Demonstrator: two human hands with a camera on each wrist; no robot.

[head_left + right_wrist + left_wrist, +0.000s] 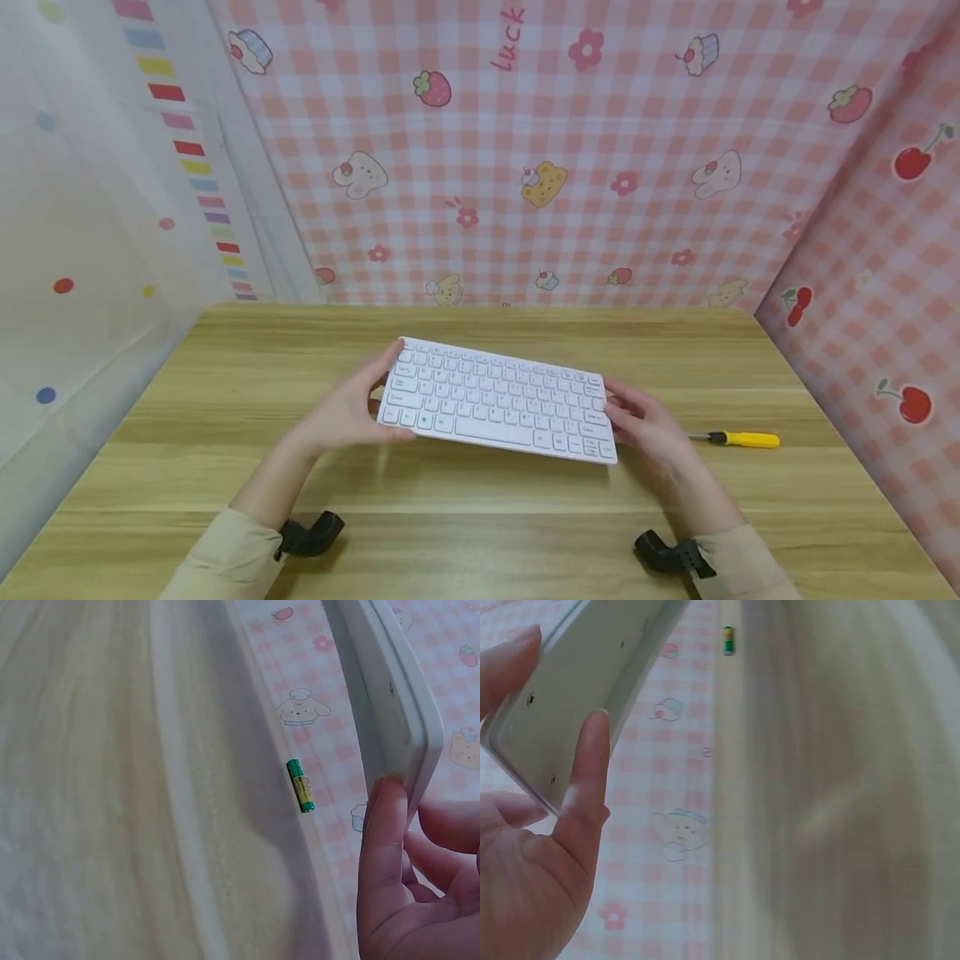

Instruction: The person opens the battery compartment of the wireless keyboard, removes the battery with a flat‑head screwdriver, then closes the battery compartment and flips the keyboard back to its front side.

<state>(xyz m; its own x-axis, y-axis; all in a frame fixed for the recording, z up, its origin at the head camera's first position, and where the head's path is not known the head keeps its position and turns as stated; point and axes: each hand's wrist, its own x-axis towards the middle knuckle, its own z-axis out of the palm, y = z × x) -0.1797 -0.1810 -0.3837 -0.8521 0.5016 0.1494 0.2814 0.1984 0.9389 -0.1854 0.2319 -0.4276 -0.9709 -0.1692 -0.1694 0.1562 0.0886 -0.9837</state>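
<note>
A white keyboard (pixel 495 400) is held above the wooden table, keys facing up and its right end tilted nearer the front. My left hand (pixel 341 417) grips its left end, thumb at the front corner and fingers at the back corner. At the opposite end, my right hand (pixel 654 433) pinches the right edge. The left wrist view shows the keyboard's pale underside (pixel 577 682) with small screws. A green and yellow battery (pixel 300 786) lies on the table near the back edge; in the head view the keyboard hides it.
Right of my right hand lies a screwdriver (pixel 742 439) with a yellow handle, its shaft tip partly behind the hand. Pink checked cloth (pixel 495 167) rises behind the table (pixel 480 533), with more cloth at both sides. Black mounts (pixel 311 535) sit at both wrists.
</note>
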